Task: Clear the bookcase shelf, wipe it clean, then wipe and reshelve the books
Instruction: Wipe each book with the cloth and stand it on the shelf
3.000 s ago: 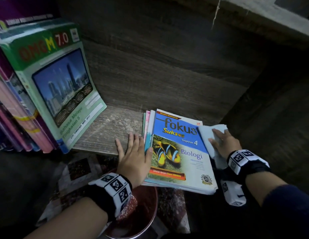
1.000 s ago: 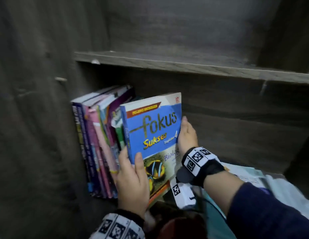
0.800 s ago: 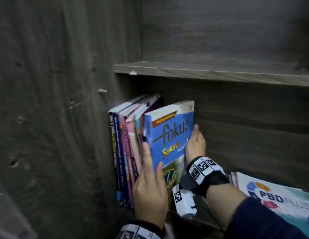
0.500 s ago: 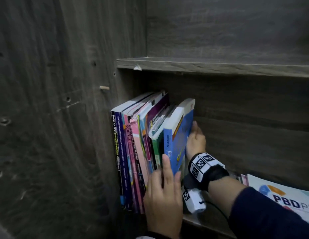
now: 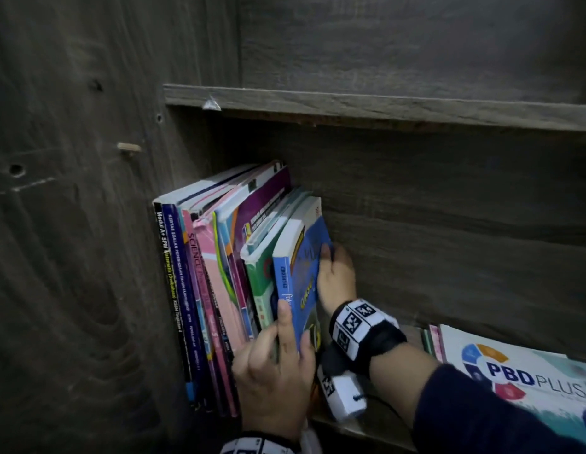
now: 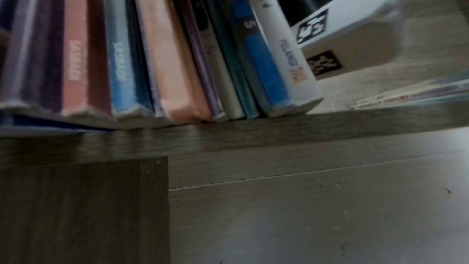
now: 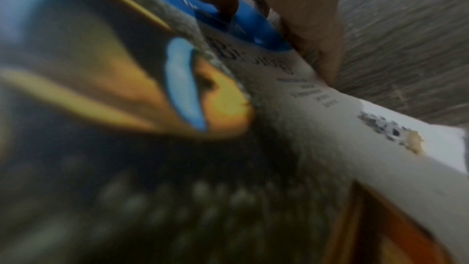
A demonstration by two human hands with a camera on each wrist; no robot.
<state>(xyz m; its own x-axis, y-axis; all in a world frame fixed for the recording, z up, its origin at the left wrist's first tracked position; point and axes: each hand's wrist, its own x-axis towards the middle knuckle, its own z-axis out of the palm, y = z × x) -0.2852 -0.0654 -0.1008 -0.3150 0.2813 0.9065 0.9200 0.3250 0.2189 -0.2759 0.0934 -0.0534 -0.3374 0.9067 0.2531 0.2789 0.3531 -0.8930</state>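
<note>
A row of books (image 5: 219,273) stands upright at the left end of the shelf, spines outward. The blue Fokus Biologi book (image 5: 304,273) is the rightmost, leaning against a green book (image 5: 260,276). My left hand (image 5: 275,365) grips the low end of its spine, thumb on the cover side. My right hand (image 5: 334,276) holds its far edge, with the thumb on the cover (image 7: 203,87). In the left wrist view its white spine foot (image 6: 286,53) stands on the shelf board (image 6: 228,136). No cloth is in view.
A PBD Plus book (image 5: 514,381) lies flat on other books at the right of the same shelf. Another shelf board (image 5: 383,106) runs above. The bookcase side panel (image 5: 72,224) closes off the left, with the back panel (image 5: 448,240) behind.
The blue book, flat under the cloth three seconds ago, was lifted, turned spine-out and pushed against the row. Both hands moved in with it.
</note>
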